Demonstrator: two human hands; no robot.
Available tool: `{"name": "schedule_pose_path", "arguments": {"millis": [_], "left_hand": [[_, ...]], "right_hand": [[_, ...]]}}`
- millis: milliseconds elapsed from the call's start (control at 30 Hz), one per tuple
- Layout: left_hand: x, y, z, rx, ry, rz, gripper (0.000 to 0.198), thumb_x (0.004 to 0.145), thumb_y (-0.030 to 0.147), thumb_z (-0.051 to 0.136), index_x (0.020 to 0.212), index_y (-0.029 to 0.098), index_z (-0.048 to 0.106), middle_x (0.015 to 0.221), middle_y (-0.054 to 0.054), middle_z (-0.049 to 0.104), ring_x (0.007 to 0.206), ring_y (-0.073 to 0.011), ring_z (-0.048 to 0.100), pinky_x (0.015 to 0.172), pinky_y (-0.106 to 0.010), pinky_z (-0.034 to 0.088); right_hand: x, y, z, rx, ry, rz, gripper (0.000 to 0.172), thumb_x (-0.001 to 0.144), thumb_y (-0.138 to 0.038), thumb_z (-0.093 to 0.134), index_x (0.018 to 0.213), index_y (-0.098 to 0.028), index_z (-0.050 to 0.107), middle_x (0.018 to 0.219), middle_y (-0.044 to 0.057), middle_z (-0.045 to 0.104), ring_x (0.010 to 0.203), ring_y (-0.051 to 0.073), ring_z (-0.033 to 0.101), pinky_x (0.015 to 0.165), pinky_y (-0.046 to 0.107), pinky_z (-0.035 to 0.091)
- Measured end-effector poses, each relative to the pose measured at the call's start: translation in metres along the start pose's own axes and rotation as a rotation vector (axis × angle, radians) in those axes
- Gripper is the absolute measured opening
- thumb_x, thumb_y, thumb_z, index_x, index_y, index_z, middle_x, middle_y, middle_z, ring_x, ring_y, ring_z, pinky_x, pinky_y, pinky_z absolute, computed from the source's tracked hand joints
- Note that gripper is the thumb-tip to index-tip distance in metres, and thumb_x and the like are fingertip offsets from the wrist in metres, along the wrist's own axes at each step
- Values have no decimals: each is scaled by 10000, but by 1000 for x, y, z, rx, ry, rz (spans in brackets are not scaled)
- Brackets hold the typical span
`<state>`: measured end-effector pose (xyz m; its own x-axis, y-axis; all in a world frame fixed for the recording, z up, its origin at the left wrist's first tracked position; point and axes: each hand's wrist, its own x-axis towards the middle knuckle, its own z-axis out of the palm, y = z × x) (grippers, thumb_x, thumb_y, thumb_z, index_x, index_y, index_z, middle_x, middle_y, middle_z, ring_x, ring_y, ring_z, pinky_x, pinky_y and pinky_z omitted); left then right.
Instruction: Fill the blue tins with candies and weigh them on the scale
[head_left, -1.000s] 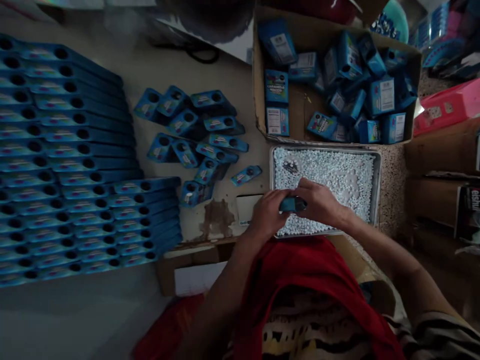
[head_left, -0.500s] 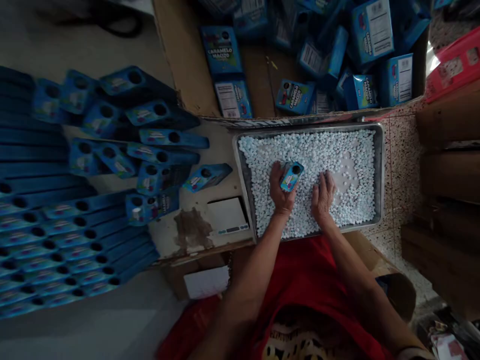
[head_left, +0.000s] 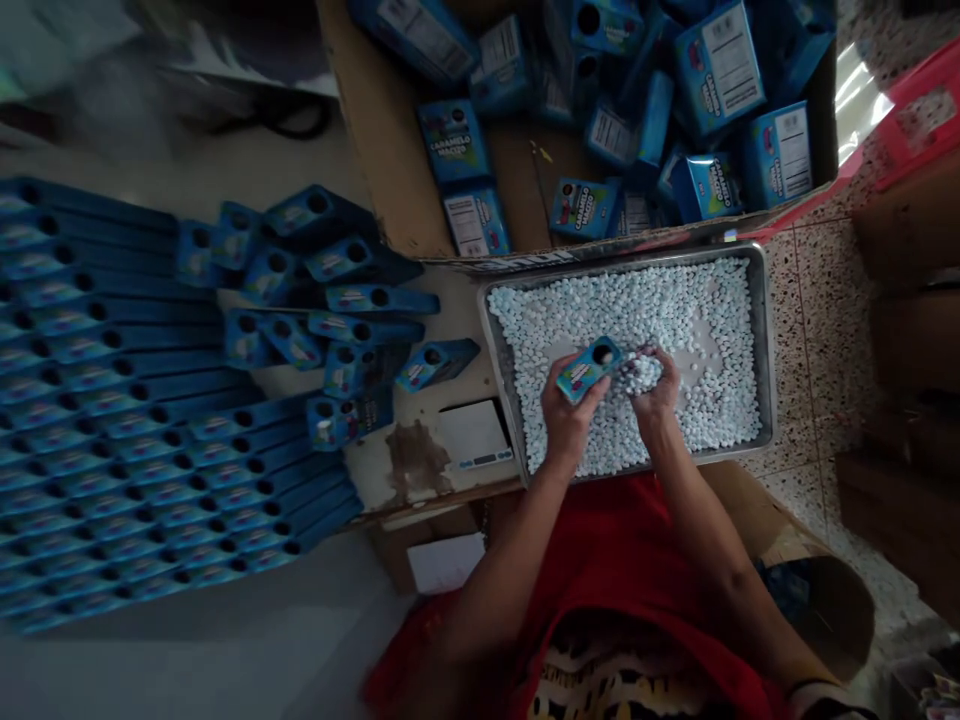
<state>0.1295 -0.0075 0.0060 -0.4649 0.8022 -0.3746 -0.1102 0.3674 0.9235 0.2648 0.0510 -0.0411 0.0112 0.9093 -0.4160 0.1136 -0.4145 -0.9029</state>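
Observation:
My left hand (head_left: pixel 566 410) is closed around a small blue candy box (head_left: pixel 589 370), which lies tilted with its round hole facing up. Cupped beside that hole, my right hand (head_left: pixel 660 390) holds a heap of pale blue-white candies (head_left: pixel 639 374). Both hands are above a metal tray (head_left: pixel 766 350) spread with the same small candies (head_left: pixel 592 300). A bare patch of tray bottom shows right of my right hand.
A cardboard carton (head_left: pixel 367 150) of blue boxes stands behind the tray. Left are loose boxes (head_left: pixel 360 300) and long stacked rows of boxes (head_left: pixel 150 480). A flat white scale (head_left: pixel 472 432) lies beside the tray. Brown cartons (head_left: pixel 915 340) stand at right.
My right hand has risen from the candies with a handful and moved close to the box's hole. My left hand has brought the box slightly nearer. The view has shifted left.

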Motion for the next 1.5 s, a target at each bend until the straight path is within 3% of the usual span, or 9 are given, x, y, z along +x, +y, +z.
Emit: {"name": "schedule_pose_path", "arguments": {"millis": [67,167,400,667,967,1233,1300,1400,1500], "left_hand": [[8,10,-29,156,27,104,364,850,363,837,1155,238,681,1110,-38,765,1019,-237,736,965,-359,574],[18,13,-53,345,-18,193,328,799,228,825,1105,246,708,1094,-45,774,1061,-263,734,1013,-390,564],[13,10,-46,392,-131,208,375,783,83,737,1114,254,697,1215,-59,793,1279,-285,714,1083,-412,564],[13,10,-53,385,-135,234,421,750,31,693,1119,232,671,1152,-49,792,1133,-255,754,986,-355,581],[15,6,-62,432,-101,191,390,714,32,705,1048,228,659,1037,-30,781,1002,-263,755,848,-330,565],[20,-6,-66,430,-83,118,288,768,88,721,1003,236,649,937,-5,765,882,-227,732,778,-309,541],[22,-12,-62,407,-72,99,278,782,94,718,1010,235,644,947,-9,770,891,-227,738,795,-321,557],[27,-19,-56,376,-68,92,359,753,89,758,1061,232,643,1083,-48,784,1017,-250,748,905,-366,583],[30,-17,-58,395,-134,134,431,709,75,787,1090,229,656,1163,-77,777,1120,-283,735,989,-407,580]], "right_hand": [[0,-21,-3,171,-32,77,434,951,-640,367,816,-266,541,725,40,602,664,211,612,618,359,568],[-11,-64,2,454,-76,193,378,890,-611,551,738,-276,469,680,12,523,606,184,504,572,334,509],[-34,-131,32,759,-238,99,317,841,-507,721,701,-258,584,695,7,489,693,192,534,765,370,551],[-31,-127,48,672,-308,-52,197,851,-431,678,788,-253,733,807,28,598,745,188,577,800,357,516],[-30,-121,64,579,-275,-141,384,934,-562,562,740,-263,705,746,40,556,748,219,576,808,403,507],[-37,-113,78,479,-277,-169,484,975,-668,496,732,-287,669,728,45,598,837,263,656,967,485,532],[-43,-108,78,437,-328,-207,514,1020,-642,432,775,-287,714,814,63,679,966,280,695,1059,509,512],[-44,-99,62,172,-414,-307,584,1071,-629,328,916,-296,782,1219,67,748,1300,281,641,1209,528,424],[-17,-86,19,-270,-235,-386,591,1073,-663,314,1110,-301,781,1513,61,616,1468,291,524,1262,565,365]]}}
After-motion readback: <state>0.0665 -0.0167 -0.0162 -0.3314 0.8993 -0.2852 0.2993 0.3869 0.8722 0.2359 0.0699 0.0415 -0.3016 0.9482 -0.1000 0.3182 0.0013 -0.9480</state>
